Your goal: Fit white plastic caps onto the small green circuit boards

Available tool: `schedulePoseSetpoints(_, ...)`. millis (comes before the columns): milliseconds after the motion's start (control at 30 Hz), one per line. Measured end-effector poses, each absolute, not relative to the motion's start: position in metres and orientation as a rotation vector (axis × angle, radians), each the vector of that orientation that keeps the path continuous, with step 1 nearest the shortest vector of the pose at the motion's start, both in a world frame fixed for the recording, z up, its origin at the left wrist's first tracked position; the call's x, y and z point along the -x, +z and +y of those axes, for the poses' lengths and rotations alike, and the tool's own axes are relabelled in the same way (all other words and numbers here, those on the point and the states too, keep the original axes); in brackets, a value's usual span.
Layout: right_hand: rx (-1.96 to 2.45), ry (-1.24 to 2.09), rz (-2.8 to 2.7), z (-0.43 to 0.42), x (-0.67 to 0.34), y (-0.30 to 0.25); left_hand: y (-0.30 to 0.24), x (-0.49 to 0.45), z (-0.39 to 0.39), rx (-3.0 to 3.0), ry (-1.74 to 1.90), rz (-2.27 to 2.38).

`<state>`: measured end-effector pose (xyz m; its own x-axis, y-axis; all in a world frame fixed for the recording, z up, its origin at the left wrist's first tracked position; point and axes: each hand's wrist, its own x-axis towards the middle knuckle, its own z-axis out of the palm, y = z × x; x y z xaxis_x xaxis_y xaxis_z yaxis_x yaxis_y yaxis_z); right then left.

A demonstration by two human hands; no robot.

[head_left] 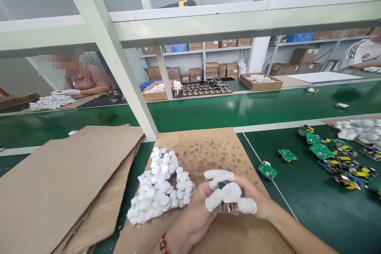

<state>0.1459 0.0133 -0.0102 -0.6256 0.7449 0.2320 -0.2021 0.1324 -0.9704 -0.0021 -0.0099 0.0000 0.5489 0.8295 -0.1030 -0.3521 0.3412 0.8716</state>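
Note:
Between both hands, above a stained cardboard sheet, is a small circuit board with a round white pad on its near face. My left hand grips it from the left, a red bracelet on the wrist. From the right, my right hand closes on the same board. White finger cots cover the fingertips of both. Much of the board is hidden by the pad and fingers. Left of my hands, a heap of white pads lies on the cardboard.
Stacked cardboard sheets lie left. Green circuit boards and more white pads are at right. A green conveyor belt runs behind a slanted white post. Co-workers sit beyond, one at left, one at far right.

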Motion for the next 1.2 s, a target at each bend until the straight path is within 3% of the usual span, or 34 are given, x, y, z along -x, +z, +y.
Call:
schedulePoseSetpoints(533, 0.193, 1.859, -1.575, 0.01, -0.149, -0.001, -0.01, 0.015, -0.008, -1.022, 0.727, 0.581)
schedulePoseSetpoints(900, 0.199, 1.948, -1.603, 0.011, -0.148, -0.007, 0.011, 0.018, -0.006, -1.081, 0.578, 0.403)
schedulePoseSetpoints(1200, 0.211, 1.934, -1.561, 0.011, -0.145, -0.009, 0.003, 0.019, -0.006, -1.117, 0.585, 0.514)
